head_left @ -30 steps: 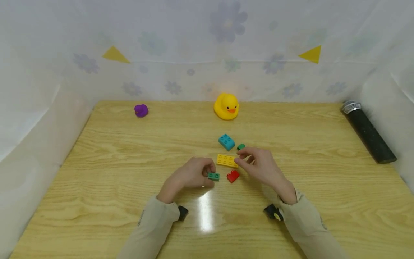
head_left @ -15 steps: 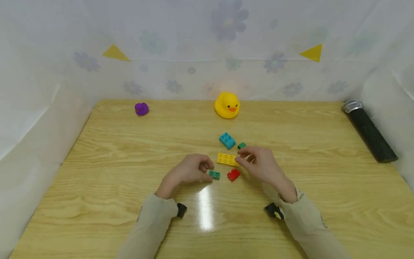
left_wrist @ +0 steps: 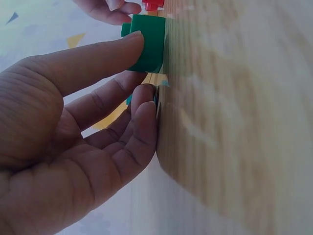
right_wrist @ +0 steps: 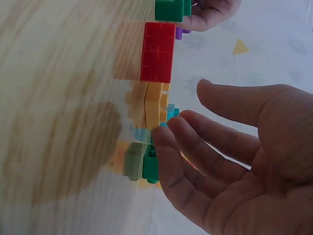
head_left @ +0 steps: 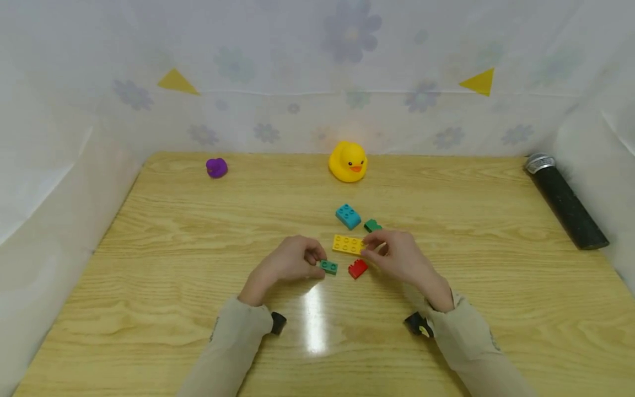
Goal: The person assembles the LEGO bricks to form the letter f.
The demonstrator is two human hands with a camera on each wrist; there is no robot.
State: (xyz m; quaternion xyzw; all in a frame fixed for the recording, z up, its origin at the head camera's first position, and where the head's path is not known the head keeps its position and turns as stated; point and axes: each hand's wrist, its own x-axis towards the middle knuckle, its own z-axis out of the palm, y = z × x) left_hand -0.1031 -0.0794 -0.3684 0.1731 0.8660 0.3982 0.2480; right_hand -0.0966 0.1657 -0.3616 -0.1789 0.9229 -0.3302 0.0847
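Thumb apart, the right hand [head_left: 401, 258] slips toward six o'clock, easing access to a tipped green plastic brick [head_left: 372, 226]; left hand [head_left: 290, 262] pinches two-stud green plastic brick [head_left: 329, 267].

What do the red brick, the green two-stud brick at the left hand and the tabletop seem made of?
Red brick: probably hard plastic, smooth; even color and straight molded edges suggest it.
Green two-stud brick: likely plastic too, with round studs and smooth sides.
Tabletop: wood or wood-look laminate, glossy; grain shows and light reflects.

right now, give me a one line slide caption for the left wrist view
Left hand pinching a green brick at a wood-grain tabletop, a red brick partly visible beyond.
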